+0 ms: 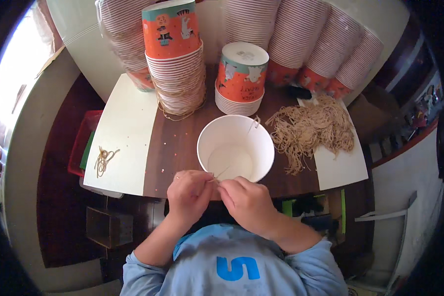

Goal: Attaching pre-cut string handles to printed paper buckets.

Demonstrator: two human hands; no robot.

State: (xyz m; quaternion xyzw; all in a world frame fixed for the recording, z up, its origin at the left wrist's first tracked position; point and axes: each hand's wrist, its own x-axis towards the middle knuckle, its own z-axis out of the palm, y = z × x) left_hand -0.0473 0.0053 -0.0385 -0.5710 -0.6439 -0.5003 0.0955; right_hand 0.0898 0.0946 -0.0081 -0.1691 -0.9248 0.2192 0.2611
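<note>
A white paper bucket [261,153] stands mouth up at the table's front edge, its inside facing me. At its near rim my left hand [188,195] and my right hand [249,200] meet, fingertips pinched close together on a thin piece of tan cord [215,180]. A short end of cord pokes over the bucket's inside wall there; the fingers hide most of it. Across the opening, a cord knot [257,122] sits at the far right rim.
A tangled heap of tan cords [315,126] lies at the right; a few loose cords [103,160] lie at the left. Behind the bucket are upside-down orange bucket stacks, one short [240,81] and one tall with cords around it [173,54]. Wrapped stacks [296,34] line the back.
</note>
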